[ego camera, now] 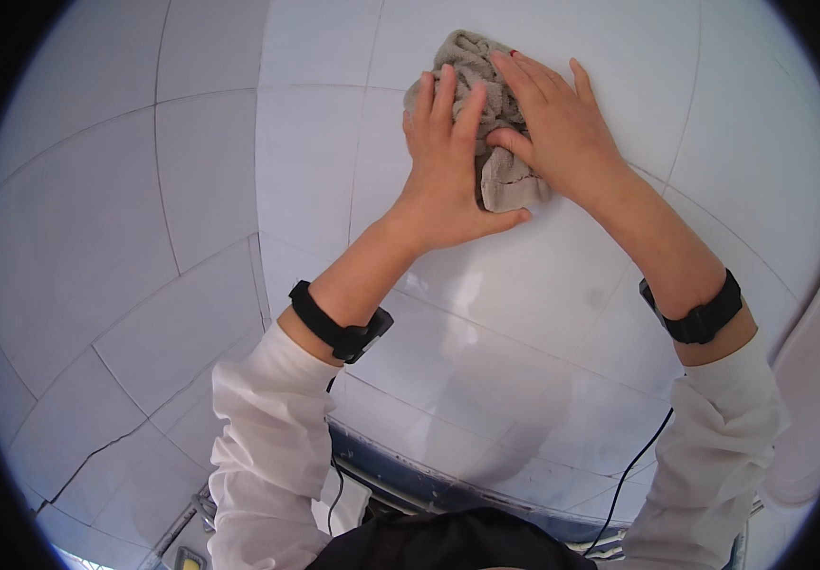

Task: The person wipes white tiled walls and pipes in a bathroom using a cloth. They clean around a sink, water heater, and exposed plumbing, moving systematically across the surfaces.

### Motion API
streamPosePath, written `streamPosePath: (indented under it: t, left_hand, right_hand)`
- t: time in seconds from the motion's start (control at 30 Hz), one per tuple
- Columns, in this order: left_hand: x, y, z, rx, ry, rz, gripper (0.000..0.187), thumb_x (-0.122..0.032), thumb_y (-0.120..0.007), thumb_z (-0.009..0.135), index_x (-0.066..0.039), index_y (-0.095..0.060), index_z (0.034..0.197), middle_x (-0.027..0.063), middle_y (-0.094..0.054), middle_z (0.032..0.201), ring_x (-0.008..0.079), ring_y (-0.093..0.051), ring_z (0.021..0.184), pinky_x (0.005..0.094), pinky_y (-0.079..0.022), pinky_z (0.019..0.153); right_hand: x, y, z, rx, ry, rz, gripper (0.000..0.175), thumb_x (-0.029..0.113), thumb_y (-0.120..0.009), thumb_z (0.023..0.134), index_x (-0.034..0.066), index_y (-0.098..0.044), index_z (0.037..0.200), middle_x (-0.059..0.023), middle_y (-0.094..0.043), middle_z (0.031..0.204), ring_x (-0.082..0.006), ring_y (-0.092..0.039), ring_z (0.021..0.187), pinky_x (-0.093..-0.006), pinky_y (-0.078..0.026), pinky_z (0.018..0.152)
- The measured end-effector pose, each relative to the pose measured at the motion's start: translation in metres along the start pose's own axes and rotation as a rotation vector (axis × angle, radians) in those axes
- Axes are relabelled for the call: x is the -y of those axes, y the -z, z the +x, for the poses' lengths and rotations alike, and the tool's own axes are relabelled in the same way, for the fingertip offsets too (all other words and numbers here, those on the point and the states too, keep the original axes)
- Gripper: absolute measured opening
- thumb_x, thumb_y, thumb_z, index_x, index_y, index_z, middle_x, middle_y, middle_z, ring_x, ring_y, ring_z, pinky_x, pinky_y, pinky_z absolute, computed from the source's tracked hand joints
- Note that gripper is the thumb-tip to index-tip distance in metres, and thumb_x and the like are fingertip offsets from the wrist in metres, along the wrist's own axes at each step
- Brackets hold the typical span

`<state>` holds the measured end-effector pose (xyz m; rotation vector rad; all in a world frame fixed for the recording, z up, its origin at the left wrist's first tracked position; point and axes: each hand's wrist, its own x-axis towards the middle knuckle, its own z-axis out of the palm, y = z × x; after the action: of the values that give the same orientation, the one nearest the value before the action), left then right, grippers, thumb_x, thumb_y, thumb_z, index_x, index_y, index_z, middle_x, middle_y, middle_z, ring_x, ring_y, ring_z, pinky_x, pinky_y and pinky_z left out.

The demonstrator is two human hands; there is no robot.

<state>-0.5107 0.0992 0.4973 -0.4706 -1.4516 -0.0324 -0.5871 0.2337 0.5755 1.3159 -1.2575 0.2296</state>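
Observation:
A crumpled grey-beige terry cloth (468, 53) is held up against the white tiled wall (581, 249). My left hand (438, 160) lies on its left side, fingers pointing up and spread over the folds, thumb stretched out below the lower edge. From the right, my right hand (567, 128) grips the cloth with fingers along its upper right and the thumb on its middle. The little finger sticks out, off the cloth. A small red spot shows by the right fingertips. The cloth's lower flap, with a dark crease or seam, hangs between my hands.
On the left a second tiled wall (89, 192) meets this one in a corner; a crack runs through its lower tiles. A pale smooth fixture (809, 399) stands at the right. Below are a dark blue band (396, 467), a metal fitting (203, 509) and a black cable (624, 477).

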Motion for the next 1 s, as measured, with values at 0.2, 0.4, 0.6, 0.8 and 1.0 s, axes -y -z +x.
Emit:
streamPosePath:
  t: [0.2, 0.4, 0.6, 0.8, 1.0]
  left_hand:
    - [0.017, -0.008, 0.032, -0.083, 0.146, 0.334, 0.085, -0.032, -0.078, 0.067, -0.030, -0.036, 0.142, 0.0233, -0.020, 0.147, 0.0512, -0.021, 0.130, 0.0657, -0.027, 0.096]
    - [0.078, 0.033, 0.082, -0.214, 0.168, 0.414, 0.062, -0.014, -0.075, 0.068, -0.013, -0.053, 0.126, 0.0235, -0.045, 0.129, 0.0435, -0.040, 0.118, 0.0494, -0.038, 0.096]
    - [0.049, 0.023, 0.029, 0.004, -0.117, 0.388, 0.049, -0.030, -0.080, 0.061, -0.022, -0.065, 0.108, 0.0113, -0.046, 0.128, 0.0409, -0.040, 0.118, 0.0497, -0.037, 0.096]
    - [0.045, 0.034, 0.011, 0.030, -0.046, 0.437, 0.044, -0.024, -0.077, 0.062, -0.026, -0.067, 0.105, 0.0097, -0.049, 0.127, 0.0403, -0.038, 0.122, 0.0495, -0.037, 0.098]
    - [0.120, 0.081, 0.046, -0.248, 0.230, 0.489, 0.055, -0.024, -0.078, 0.069, -0.015, -0.059, 0.120, 0.0210, -0.042, 0.131, 0.0411, -0.037, 0.119, 0.0476, -0.036, 0.099]
  right_hand:
    - [0.000, 0.030, 0.019, 0.091, -0.180, 0.357, 0.056, 0.023, -0.061, 0.085, 0.0062, -0.041, 0.135, -0.0144, -0.049, 0.132, -0.0303, -0.045, 0.120, -0.0441, -0.033, 0.104]
    - [-0.022, 0.038, 0.013, -0.084, -0.130, 0.140, 0.051, 0.019, -0.056, 0.089, 0.0087, -0.041, 0.137, -0.0149, -0.047, 0.135, -0.0316, -0.038, 0.129, -0.0412, -0.031, 0.108]
    - [-0.019, 0.026, 0.013, -0.075, -0.169, 0.248, 0.048, 0.016, -0.055, 0.089, 0.0084, -0.043, 0.134, -0.0154, -0.044, 0.137, -0.0316, -0.036, 0.130, -0.0408, -0.030, 0.108]
    - [0.005, 0.016, 0.031, -0.094, -0.075, 0.275, 0.046, 0.014, -0.056, 0.087, 0.0076, -0.046, 0.131, -0.0156, -0.044, 0.136, -0.0314, -0.037, 0.129, -0.0397, -0.031, 0.108]
    - [-0.002, 0.017, 0.021, -0.040, -0.075, 0.202, 0.045, 0.012, -0.056, 0.087, 0.0072, -0.047, 0.131, -0.0150, -0.044, 0.136, -0.0310, -0.036, 0.130, -0.0401, -0.031, 0.108]
